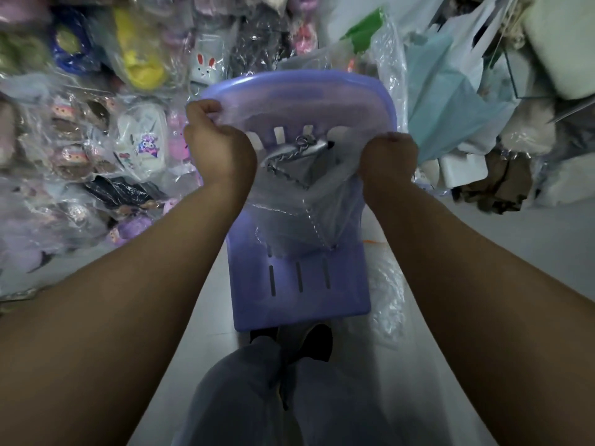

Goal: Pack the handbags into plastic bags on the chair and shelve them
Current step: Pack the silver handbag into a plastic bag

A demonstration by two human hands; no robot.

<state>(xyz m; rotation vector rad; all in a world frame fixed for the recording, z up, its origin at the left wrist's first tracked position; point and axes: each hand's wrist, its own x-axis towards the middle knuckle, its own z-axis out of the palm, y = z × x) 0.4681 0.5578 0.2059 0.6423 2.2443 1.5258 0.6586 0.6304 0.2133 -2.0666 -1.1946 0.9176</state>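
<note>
A grey handbag (pixel 291 175) with a silver chain strap sits inside a clear plastic bag (pixel 299 217) that stands on the seat of a purple plastic chair (pixel 301 284). My left hand (pixel 219 146) grips the bag's upper left edge, raised against the chair's backrest. My right hand (pixel 388 159) grips the bag's upper right edge. Both fists hold the bag's mouth apart, and the chain shows between them.
Piles of plastic-wrapped bags and plush items (pixel 96 140) fill the floor and shelves on the left. Teal and white plastic bags (pixel 450 101) and boxes crowd the right. Loose clear plastic (pixel 384 297) lies beside the chair. My legs (pixel 280 391) stand close to the seat's front edge.
</note>
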